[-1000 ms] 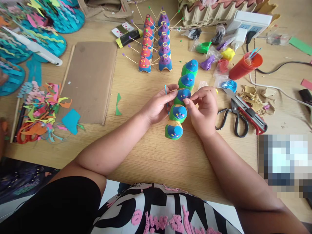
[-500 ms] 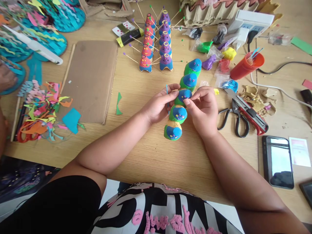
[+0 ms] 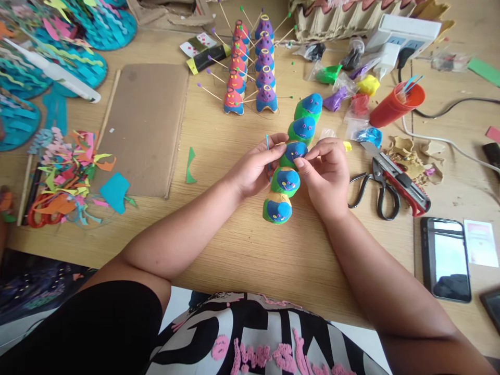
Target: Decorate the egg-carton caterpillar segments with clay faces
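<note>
A caterpillar made of egg-carton cups [image 3: 286,180], coloured blue and green, runs in a row of several bumps with small faces. My left hand [image 3: 261,164] grips it from the left at the middle bump, with a thin blue stick [image 3: 267,141] held upright among its fingers. From the other side my right hand [image 3: 326,174] touches the face of that same bump, thumb and forefinger pinched together. Whatever lies between those fingertips is too small to make out. Purple and yellow dots mark the faces on the two nearest bumps.
Red and purple caterpillars [image 3: 266,78] with pin-like feelers stand behind. Bagged clay [image 3: 368,84], a red cup [image 3: 396,105], scissors [image 3: 377,190], a box cutter [image 3: 406,182] and a phone [image 3: 446,259] lie right. Cardboard [image 3: 146,125] and paper scraps [image 3: 74,177] lie left.
At the left edge another person's hand has left the blue woven disc; orange and green bits now show lower down there. My own hands and the caterpillar have hardly moved.
</note>
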The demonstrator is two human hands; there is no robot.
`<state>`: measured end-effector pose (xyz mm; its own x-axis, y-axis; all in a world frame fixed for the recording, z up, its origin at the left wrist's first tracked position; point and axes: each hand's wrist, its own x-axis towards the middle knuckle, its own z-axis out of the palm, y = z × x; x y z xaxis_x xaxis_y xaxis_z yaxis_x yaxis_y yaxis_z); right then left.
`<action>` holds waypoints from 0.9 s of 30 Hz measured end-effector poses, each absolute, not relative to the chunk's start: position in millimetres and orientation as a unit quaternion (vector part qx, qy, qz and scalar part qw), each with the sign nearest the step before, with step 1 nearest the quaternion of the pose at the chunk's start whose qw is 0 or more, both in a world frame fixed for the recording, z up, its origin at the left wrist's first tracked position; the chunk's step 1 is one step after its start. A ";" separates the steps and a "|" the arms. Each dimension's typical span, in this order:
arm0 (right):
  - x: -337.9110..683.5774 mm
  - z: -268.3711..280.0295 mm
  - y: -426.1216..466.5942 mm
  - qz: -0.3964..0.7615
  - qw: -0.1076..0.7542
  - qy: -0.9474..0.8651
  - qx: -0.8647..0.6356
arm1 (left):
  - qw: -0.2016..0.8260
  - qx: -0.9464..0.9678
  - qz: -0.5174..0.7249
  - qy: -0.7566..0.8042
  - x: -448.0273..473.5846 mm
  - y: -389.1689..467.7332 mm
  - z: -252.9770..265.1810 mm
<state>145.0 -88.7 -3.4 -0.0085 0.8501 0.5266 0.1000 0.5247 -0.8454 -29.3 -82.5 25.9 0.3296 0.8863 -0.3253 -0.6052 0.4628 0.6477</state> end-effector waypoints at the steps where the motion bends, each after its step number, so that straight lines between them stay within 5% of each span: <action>1: 145.1 -2.5 -89.1 0.316 0.597 -0.635 -0.375 | 0.788 0.209 0.473 0.335 -29.3 -82.5 26.0; 27: 145.4 4.7 -91.5 0.282 0.583 -0.636 -0.420 | 0.791 0.188 0.471 0.342 -28.9 -82.7 27.0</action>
<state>145.4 -91.5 4.7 0.0309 0.8626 0.5050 0.2055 0.4889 -0.8478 -28.9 -82.7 27.0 0.3231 0.8738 -0.3633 -0.6165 0.4856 0.6198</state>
